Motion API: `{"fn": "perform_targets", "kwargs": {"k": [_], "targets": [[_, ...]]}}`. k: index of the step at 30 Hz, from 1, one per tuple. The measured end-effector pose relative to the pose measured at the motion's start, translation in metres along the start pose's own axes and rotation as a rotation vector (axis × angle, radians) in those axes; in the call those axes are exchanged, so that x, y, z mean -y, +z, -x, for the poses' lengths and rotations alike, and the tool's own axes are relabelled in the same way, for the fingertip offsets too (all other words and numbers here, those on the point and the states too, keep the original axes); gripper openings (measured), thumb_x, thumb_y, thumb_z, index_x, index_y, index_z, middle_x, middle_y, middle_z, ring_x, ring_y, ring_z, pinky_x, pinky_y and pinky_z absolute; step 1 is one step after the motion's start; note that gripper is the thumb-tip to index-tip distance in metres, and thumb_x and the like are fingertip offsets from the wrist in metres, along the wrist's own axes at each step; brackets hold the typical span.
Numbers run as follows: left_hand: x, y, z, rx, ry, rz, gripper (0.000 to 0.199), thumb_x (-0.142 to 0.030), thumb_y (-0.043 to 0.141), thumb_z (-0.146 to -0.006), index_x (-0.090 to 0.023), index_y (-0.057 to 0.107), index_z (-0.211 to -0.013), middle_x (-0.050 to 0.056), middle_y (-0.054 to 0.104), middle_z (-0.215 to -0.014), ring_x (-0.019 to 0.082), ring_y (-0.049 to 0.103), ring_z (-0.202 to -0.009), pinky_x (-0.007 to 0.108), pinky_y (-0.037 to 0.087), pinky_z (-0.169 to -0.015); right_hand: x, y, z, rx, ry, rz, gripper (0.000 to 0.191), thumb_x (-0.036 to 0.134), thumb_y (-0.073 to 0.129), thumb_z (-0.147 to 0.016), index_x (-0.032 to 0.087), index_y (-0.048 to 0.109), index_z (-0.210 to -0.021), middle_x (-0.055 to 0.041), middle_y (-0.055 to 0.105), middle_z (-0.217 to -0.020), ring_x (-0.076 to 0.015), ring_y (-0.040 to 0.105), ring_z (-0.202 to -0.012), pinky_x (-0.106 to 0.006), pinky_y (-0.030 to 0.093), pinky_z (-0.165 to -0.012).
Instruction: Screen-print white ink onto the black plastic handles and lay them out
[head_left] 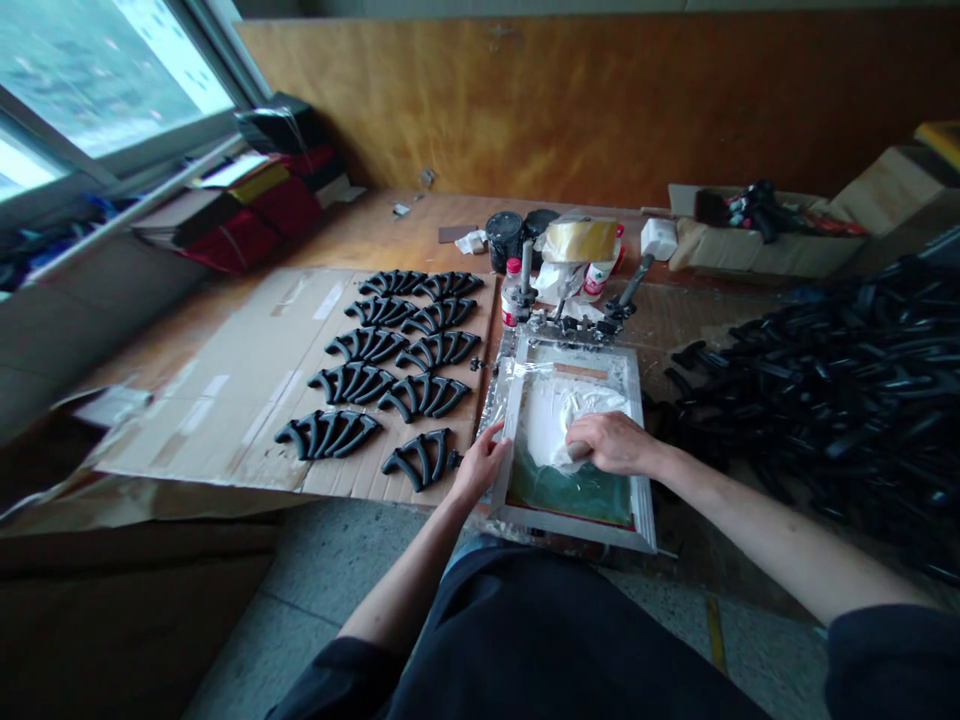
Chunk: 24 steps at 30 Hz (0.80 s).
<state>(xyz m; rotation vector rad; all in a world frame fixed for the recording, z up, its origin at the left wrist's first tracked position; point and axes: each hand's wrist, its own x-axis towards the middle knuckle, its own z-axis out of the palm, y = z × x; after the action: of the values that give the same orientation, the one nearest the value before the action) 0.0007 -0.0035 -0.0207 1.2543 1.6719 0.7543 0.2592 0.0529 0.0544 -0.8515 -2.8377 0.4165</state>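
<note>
Shirt (pixel 525 640) nearest. Right hand (pixel 613 443): fingers closed round tool (pixel 578 450). Left hand (pixel 482 465): fingers curled by frame (pixel 642 505), can't tell if gripping. Uneven push could skew frame, smear white paste (pixel 546 415).

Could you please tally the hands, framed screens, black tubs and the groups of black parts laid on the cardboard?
Hands: 2 (left hand, right hand)
Framed screen: 1
Black tubs: 2
Groups of black parts: 10
Total: 15
</note>
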Motion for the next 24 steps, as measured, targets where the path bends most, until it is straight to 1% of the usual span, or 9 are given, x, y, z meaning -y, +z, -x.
{"fn": "perform_targets", "kwargs": {"k": [4, 6, 8, 11, 14, 17, 20, 22, 24], "targets": [[-0.003, -0.002, 0.002, 0.0, -0.009, 0.055, 0.056, -0.051, 0.055, -0.082, -0.021, 0.057, -0.13, -0.001, 0.059, -0.07, 0.013, 0.05, -0.06, 0.022, 0.039, -0.057, 0.008, 0.018, -0.003, -0.191, 0.078, 0.065, 0.031, 0.003, 0.05, -0.079, 0.019, 0.067, -0.099, -0.0054, 0.069, -0.1, -0.0195, 0.059, -0.092, -0.029, 0.045, -0.077], [-0.005, -0.003, 0.004, 0.0, -0.005, 0.083, 0.057, -0.051, 0.056, -0.081, -0.021, 0.058, -0.129, -0.001, 0.058, -0.069, 0.013, 0.049, -0.058, 0.022, 0.038, -0.055, 0.015, 0.029, 0.007, -0.202, 0.03, 0.068, 0.037, 0.002, 0.047, -0.08, 0.019, 0.066, -0.108, -0.0074, 0.068, -0.109, -0.0203, 0.06, -0.096, -0.031, 0.046, -0.082], [-0.006, -0.003, 0.004, 0.0, -0.005, 0.1, 0.056, -0.051, 0.056, -0.081, -0.022, 0.058, -0.128, -0.002, 0.056, -0.067, 0.012, 0.049, -0.057, 0.021, 0.037, -0.054, 0.018, 0.031, 0.014, -0.169, 0.005, 0.021, 0.036, 0.004, 0.049, -0.08, 0.02, 0.067, -0.107, -0.006, 0.069, -0.107, -0.0198, 0.061, -0.095, -0.031, 0.047, -0.082], [-0.01, -0.004, 0.005, 0.022, -0.006, 0.121, 0.057, -0.051, 0.056, -0.081, -0.021, 0.056, -0.13, -0.003, 0.052, -0.063, 0.011, 0.046, -0.054, 0.021, 0.034, -0.052, 0.013, 0.016, 0.003, -0.198, 0.13, -0.064, 0.023, 0.017, 0.057, -0.085, 0.025, 0.068, -0.104, -0.002, 0.07, -0.094, -0.0177, 0.063, -0.087, -0.028, 0.048, -0.077], [-0.024, -0.013, 0.009, 0.074, 0.001, 0.177, 0.063, -0.052, 0.057, -0.081, -0.022, 0.05, -0.136, -0.005, 0.047, -0.06, 0.01, 0.041, -0.051, 0.019, 0.031, -0.049, -0.003, -0.013, -0.031, -0.343, 0.309, -0.064, 0.036, 0.028, 0.063, -0.086, 0.028, 0.061, -0.121, -0.0019, 0.069, -0.103, -0.0179, 0.063, -0.09, -0.028, 0.048, -0.077], [-0.052, -0.026, 0.02, 0.072, 0.037, 0.288, 0.063, -0.058, 0.055, -0.082, -0.022, 0.052, -0.134, -0.005, 0.049, -0.061, 0.009, 0.041, -0.051, 0.02, 0.031, -0.049, -0.037, -0.043, -0.045, -0.468, 0.448, -0.046, 0.05, 0.032, 0.065, -0.084, 0.028, 0.054, -0.132, -0.0035, 0.068, -0.101, -0.0186, 0.063, -0.085, -0.03, 0.048, -0.076], [-0.093, -0.039, 0.029, 0.018, 0.095, 0.4, 0.06, -0.065, 0.043, -0.086, -0.018, 0.065, -0.116, -0.001, 0.053, -0.064, 0.01, 0.046, -0.054, 0.021, 0.036, -0.05, -0.081, -0.065, -0.018, -0.671, 0.627, -0.152, 0.039, 0.036, 0.054, -0.089, 0.021, 0.059, -0.124, -0.0042, 0.067, -0.087, -0.016, 0.06, -0.069, -0.029, 0.047, -0.068], [-0.121, -0.045, 0.028, -0.012, 0.158, 0.486, 0.06, -0.065, 0.035, -0.089, -0.018, 0.066, -0.108, 0.002, 0.06, -0.074, 0.012, 0.053, -0.06, 0.022, 0.042, -0.054, -0.104, -0.065, 0.011, -0.773, 0.785, -0.226, 0.036, 0.037, 0.044, -0.091, 0.016, 0.061, -0.114, -0.0052, 0.066, -0.082, -0.0148, 0.056, -0.061, -0.029, 0.046, -0.062], [-0.146, -0.047, 0.021, -0.041, 0.275, 0.575, 0.053, -0.061, 0.035, -0.091, -0.021, 0.064, -0.111, 0.005, 0.066, -0.094, 0.013, 0.059, -0.074, 0.023, 0.047, -0.062, -0.111, -0.049, 0.033, -0.754, 0.868, -0.267, 0.035, 0.04, 0.042, -0.09, 0.014, 0.063, -0.102, -0.0056, 0.064, -0.078, -0.0156, 0.055, -0.061, -0.029, 0.046, -0.061]]}}
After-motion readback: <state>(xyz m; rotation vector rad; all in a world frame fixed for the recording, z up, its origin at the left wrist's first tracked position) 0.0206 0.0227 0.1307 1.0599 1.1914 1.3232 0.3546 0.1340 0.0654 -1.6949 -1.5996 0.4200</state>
